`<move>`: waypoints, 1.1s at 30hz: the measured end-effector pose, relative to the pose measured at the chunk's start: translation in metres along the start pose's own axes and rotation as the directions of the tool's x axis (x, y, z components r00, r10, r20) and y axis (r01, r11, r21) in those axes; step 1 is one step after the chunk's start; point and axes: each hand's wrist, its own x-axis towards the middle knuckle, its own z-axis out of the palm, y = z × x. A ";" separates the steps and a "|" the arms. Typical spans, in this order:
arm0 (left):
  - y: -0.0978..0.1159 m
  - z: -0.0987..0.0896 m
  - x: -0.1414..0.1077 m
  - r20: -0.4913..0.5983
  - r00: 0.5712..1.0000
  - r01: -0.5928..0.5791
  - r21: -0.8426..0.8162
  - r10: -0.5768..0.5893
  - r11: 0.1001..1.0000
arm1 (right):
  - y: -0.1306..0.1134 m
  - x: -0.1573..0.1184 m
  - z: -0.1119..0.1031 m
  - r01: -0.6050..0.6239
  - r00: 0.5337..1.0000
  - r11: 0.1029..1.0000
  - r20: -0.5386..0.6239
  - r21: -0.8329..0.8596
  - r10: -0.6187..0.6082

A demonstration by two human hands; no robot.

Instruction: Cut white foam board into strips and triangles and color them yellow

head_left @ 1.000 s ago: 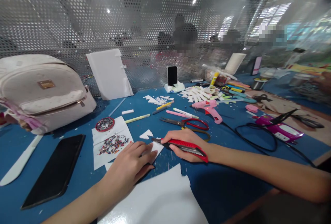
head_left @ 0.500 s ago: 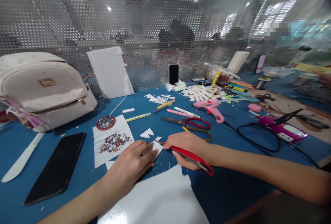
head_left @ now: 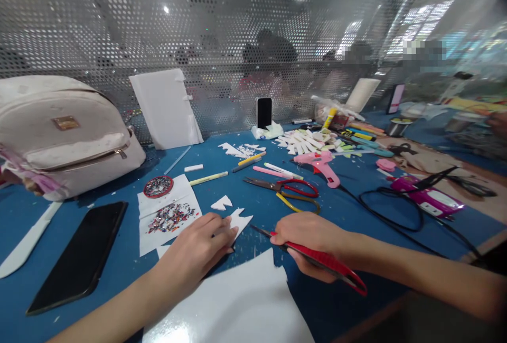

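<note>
Nearest, a white sheet is seen on the blue table; just beyond it, a cut piece of white material is pressed down on the table by the left hand; its fingers are bent and close together, and whether the piece is also pinched by the thumb cannot be told. The red cutter is gripped in the right hand, its handle wrapped by thumb and fingers; its blade is pointed toward the piece but is apart from it, above the table. To the left, a black phone and a white spatula are laid flat; beside the left hand, a paper is covered partly by loose beads and by a red-rimmed dish. A small scrap is seen just beyond the piece; farther, open scissors, pens and a pink glue gun are placed; behind these, white sticks are heaped. At the back, a bag, a white board and an upright phone are set before a perforated panel.
</note>
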 end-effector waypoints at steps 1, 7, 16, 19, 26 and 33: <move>0.000 0.000 0.000 -0.003 1.000 -0.003 0.003 0.003 1.000 | -0.001 -0.003 0.000 -0.009 1.000 1.000 0.007 -0.009 0.009; 0.000 0.002 0.000 -0.003 1.000 0.011 0.040 -0.011 0.999 | 0.006 0.003 0.004 -0.142 0.987 0.990 -0.073 0.007 0.142; -0.001 0.005 -0.003 -0.007 1.000 0.026 0.053 -0.026 0.998 | 0.017 0.028 0.020 -0.149 0.988 0.984 -0.022 0.096 0.152; -0.001 0.004 -0.002 0.000 1.000 0.022 0.053 -0.022 0.998 | 0.017 0.031 0.024 -0.152 0.988 0.985 -0.005 0.083 0.153; 0.001 0.000 0.001 0.005 1.000 -0.002 0.058 0.002 0.998 | 0.020 0.023 0.027 -0.066 0.998 0.995 -0.009 0.079 0.066; -0.001 -0.001 0.003 0.031 0.999 0.003 0.025 -0.004 1.000 | 0.013 0.019 0.028 -0.120 0.992 0.992 -0.023 0.037 0.121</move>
